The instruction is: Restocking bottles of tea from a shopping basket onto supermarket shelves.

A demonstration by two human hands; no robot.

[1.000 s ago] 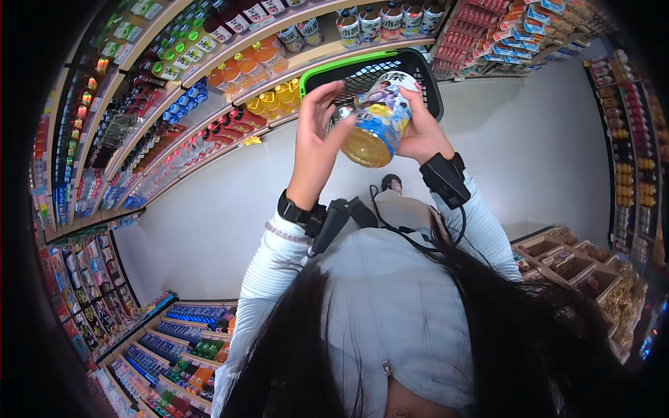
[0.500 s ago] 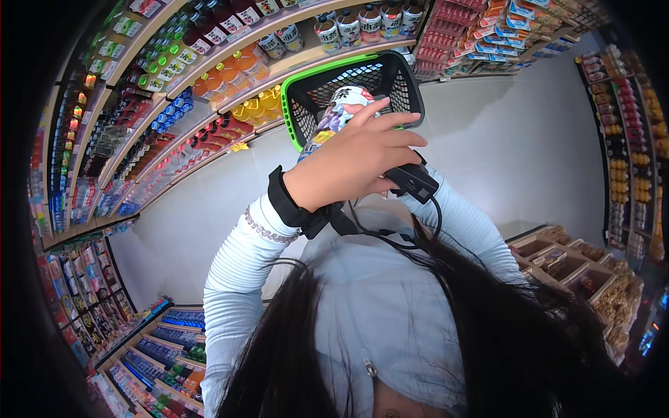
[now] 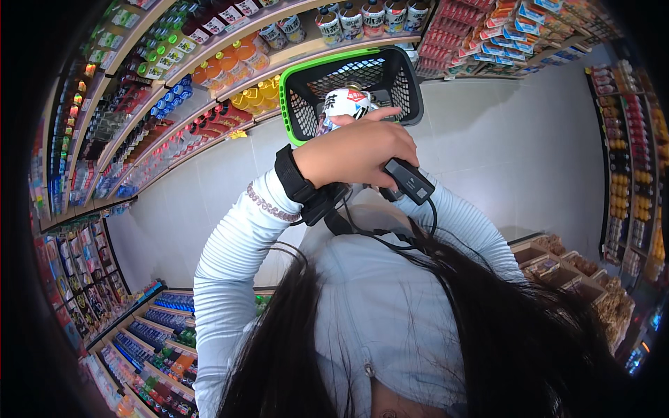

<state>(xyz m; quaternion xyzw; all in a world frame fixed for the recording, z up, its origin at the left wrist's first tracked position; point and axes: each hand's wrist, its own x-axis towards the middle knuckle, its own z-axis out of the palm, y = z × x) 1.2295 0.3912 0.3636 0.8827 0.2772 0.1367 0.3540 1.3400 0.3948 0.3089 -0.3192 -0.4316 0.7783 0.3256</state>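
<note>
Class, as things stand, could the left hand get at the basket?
Probably yes: the basket opens just past the left hand, and nothing seen bars the way right of the bottle, though depth is hard to judge.

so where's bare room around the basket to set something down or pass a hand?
Right floor: wide patch between basket and right-hand shelving.
Left floor: patch between drink shelves and left sleeve.
Crowded: the basket's near side, where the bottle and left hand overlap it, and its far side, against the drink shelves.
</note>
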